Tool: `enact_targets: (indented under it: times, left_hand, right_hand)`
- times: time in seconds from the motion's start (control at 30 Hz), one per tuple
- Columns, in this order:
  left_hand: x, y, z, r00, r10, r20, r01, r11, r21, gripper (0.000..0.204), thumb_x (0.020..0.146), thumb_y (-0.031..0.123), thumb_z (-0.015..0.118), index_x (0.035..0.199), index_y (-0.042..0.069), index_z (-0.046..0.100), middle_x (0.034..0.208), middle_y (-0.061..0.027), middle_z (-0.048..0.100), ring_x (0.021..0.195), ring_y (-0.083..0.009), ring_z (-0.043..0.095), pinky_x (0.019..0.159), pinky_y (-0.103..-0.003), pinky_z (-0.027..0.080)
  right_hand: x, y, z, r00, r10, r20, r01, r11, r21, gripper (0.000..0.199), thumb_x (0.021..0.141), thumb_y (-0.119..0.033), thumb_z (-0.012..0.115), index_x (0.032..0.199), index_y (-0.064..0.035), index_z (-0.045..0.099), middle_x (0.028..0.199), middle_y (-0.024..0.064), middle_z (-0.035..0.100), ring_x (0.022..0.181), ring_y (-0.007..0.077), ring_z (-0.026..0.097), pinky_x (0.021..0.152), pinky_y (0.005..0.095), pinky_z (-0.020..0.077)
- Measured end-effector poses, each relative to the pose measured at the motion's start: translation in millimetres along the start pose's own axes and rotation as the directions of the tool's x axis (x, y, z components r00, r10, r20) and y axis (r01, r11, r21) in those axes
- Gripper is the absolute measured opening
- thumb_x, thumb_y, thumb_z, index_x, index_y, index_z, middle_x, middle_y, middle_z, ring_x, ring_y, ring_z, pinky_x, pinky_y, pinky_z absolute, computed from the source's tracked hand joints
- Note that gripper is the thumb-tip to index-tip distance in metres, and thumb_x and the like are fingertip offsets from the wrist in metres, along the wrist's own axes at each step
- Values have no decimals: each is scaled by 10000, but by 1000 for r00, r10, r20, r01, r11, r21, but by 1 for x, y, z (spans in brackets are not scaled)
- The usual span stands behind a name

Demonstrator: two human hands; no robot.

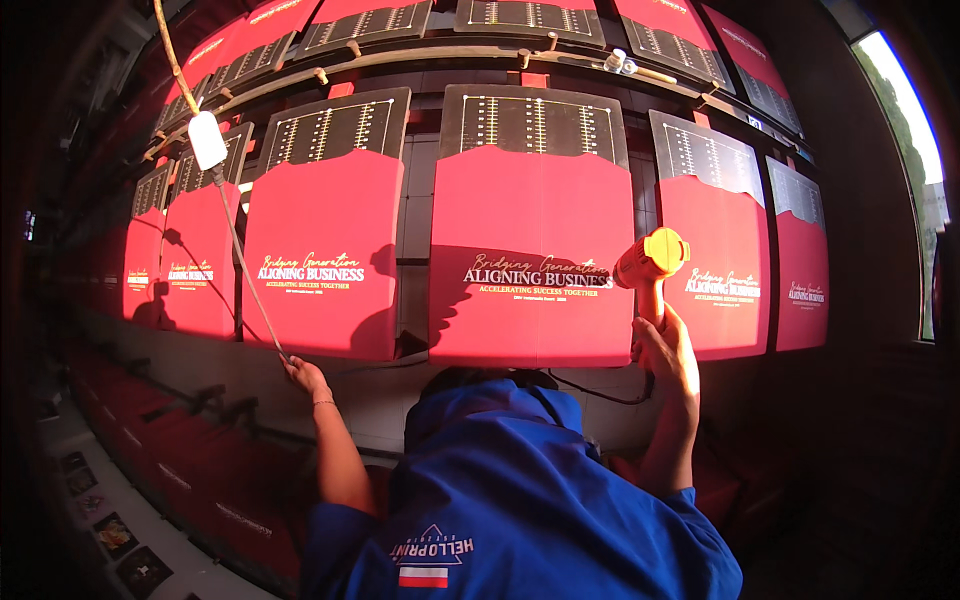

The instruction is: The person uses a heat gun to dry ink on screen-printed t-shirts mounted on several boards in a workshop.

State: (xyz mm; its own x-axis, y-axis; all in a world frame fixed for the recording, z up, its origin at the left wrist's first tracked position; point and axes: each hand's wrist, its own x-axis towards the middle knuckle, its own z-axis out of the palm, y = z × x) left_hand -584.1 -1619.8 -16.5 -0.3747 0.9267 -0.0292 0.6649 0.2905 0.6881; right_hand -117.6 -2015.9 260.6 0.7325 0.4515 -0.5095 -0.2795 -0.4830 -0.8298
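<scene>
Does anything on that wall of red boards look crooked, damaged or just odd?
Nothing looks damaged. The red boards hang in even rows. The one oddity is a loose cord running slantwise across them, from a white block to the left hand. The right hand holds a yellow heat gun.

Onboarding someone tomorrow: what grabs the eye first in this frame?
Rows of glossy red printed panels with dark dotted tops fill the wall ahead, lit hard from the right. The right hand holds up a yellow-orange handheld heat-gun-like tool beside the centre panel. The left hand grips a thin cord with a white block at upper left.
</scene>
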Motion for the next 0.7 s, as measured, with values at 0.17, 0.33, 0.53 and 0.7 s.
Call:
enact_targets:
  times: [0.17, 0.33, 0.53, 0.7]
  left_hand:
    - [52, -12, -33, 980, -194, -34, 197, 970, 146, 598, 1008, 417, 310, 1378, -43, 407, 1448, -259, 365, 1342, -388, 359, 1106, -429, 295]
    - [158, -35, -52, 967, -221, -127, 246, 937, 249, 643, 1005, 456, 268, 1351, -63, 428, 1422, -265, 398, 1323, -401, 378, 1093, -446, 312]
    - [381, -90, -70, 934, -124, -335, 199, 960, 199, 528, 991, 348, 326, 1185, -85, 557, 1216, -287, 566, 1150, -425, 529, 977, -474, 426]
    - [491, -78, -53, 921, -116, -373, 161, 983, 93, 370, 937, 255, 421, 1071, -42, 598, 1047, -223, 635, 955, -368, 608, 839, -448, 479]
  right_hand:
    - [7, -9, 29, 998, 57, 12, -58, 992, 109, 210, 913, -200, 599, 998, -13, 556, 660, 36, 545, 552, 103, 554, 504, 244, 466]
    - [10, -19, 111, 1000, 7, 22, -8, 999, 47, 225, 921, -184, 597, 1042, -7, 529, 703, 50, 561, 543, 112, 552, 505, 248, 476]
    - [-5, -51, 271, 956, 0, 295, -45, 989, 144, 258, 944, -221, 582, 1072, -2, 540, 763, 35, 575, 604, 100, 564, 528, 240, 468]
    - [-13, -80, 390, 961, 25, 274, -73, 983, 169, 250, 939, -224, 592, 1046, -2, 544, 681, 30, 549, 566, 93, 545, 509, 240, 453]
